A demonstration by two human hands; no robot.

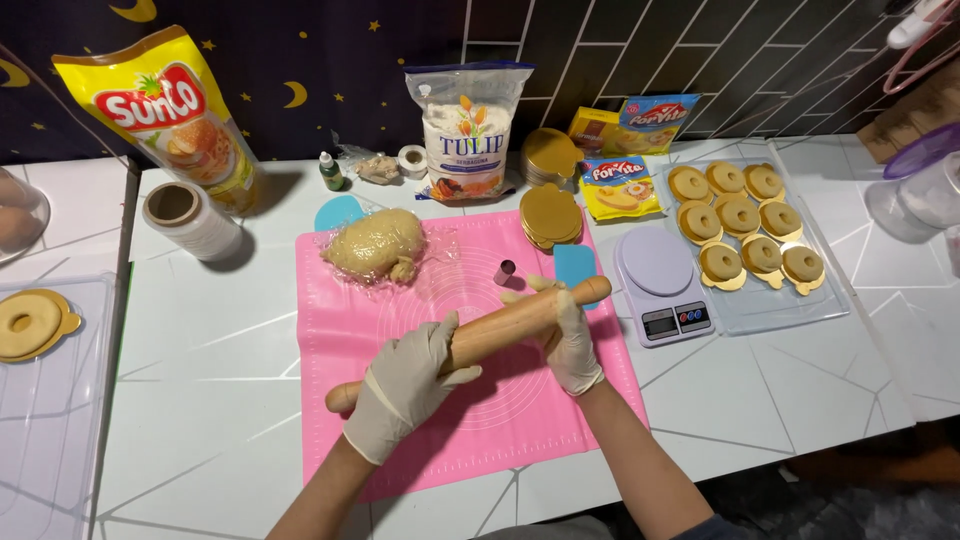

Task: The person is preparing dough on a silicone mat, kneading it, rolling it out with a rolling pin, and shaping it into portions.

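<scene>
A white table (220, 350) carries a pink mat (340, 340), and above the middle of that mat a wooden rolling pin (500, 325) is held slanted, its low end toward the person's left and its high end toward the right. The left hand (405, 385), gloved, is closed round the pin's lower half, fingers wrapped over the top. The right hand (570, 335), also gloved, is closed on the upper half, just short of the pin's end. Whether the pin touches the mat cannot be told. On the right lies a clear tray (760, 305) holding eight ring-shaped pastries (740, 215), each on a gold card. At the left edge a second clear tray (50, 400) holds one such pastry (25, 322). At the back stand a yellow pouch (170, 110) and a white flour bag (465, 125). A lump of dough (378, 245) in clear film rests on the mat's far left corner. A pale kitchen scale (663, 285) sits just beside the mat's right edge, and a stack of gold cards (550, 215) lies at the far edge. A small metal cutter (506, 271) stands on the mat near the right hand.
</scene>
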